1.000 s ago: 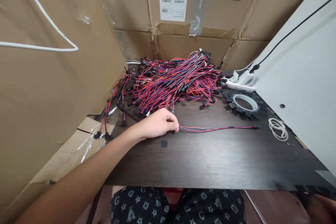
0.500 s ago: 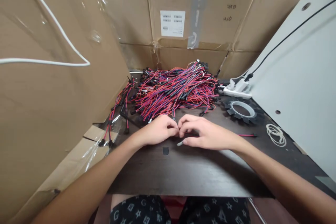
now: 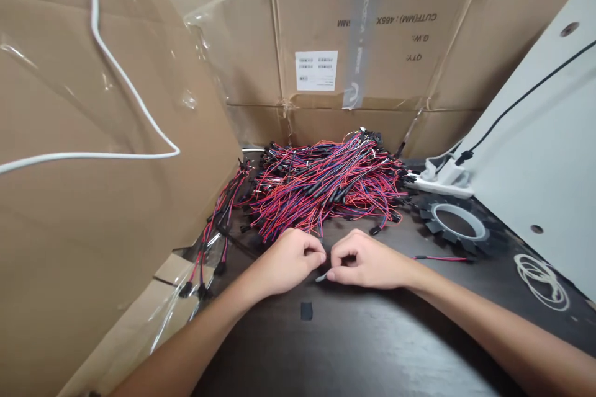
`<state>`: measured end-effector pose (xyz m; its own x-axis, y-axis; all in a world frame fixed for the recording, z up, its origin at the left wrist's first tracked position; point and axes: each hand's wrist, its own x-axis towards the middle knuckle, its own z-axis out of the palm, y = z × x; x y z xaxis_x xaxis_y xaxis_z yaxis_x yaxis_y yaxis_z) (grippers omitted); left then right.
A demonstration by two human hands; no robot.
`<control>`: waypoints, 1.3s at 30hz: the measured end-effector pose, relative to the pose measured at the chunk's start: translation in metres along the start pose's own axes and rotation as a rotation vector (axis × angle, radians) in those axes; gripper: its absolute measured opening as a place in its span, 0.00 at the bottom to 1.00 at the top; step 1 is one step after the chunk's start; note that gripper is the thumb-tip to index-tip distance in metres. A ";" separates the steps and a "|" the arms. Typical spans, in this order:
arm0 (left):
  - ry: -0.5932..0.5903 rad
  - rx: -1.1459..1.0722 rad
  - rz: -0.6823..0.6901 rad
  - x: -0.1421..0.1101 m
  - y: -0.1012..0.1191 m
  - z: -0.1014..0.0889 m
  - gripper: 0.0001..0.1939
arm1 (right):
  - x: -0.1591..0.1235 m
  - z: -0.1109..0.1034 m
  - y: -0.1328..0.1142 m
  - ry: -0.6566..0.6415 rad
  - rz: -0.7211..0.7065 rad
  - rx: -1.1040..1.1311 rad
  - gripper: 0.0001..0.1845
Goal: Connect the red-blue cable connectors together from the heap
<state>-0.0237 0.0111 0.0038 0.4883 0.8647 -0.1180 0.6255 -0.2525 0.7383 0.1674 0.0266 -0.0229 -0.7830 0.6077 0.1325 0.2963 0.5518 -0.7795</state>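
The wire harness [image 3: 442, 258] lies on the bench [image 3: 372, 335] behind the right hand [image 3: 367, 260], which pinches a grey strip [image 3: 321, 277]; the left hand [image 3: 293, 260] apparently pinches the harness's hidden end. Likely light and limp, best held by its sleeve [image 3: 421, 257].

Wkshp: wire pile [image 3: 323, 189], cardbd [image 3: 400, 80]

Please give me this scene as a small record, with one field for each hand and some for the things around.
Left hand: fingertips together; held item, if any, hidden
Right hand: pinches a small grey strip
Behind hands: wire pile
Right of hands: red wire, ring with dark flaps
In front: dark square on table
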 end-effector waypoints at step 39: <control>0.057 0.175 0.146 -0.002 0.003 -0.001 0.12 | -0.006 -0.014 0.003 -0.044 -0.156 0.140 0.11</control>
<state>-0.0232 0.0091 0.0068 0.5492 0.8354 0.0226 0.6495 -0.4437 0.6175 0.1807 0.0332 -0.0174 -0.8377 0.4935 0.2339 0.0928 0.5506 -0.8296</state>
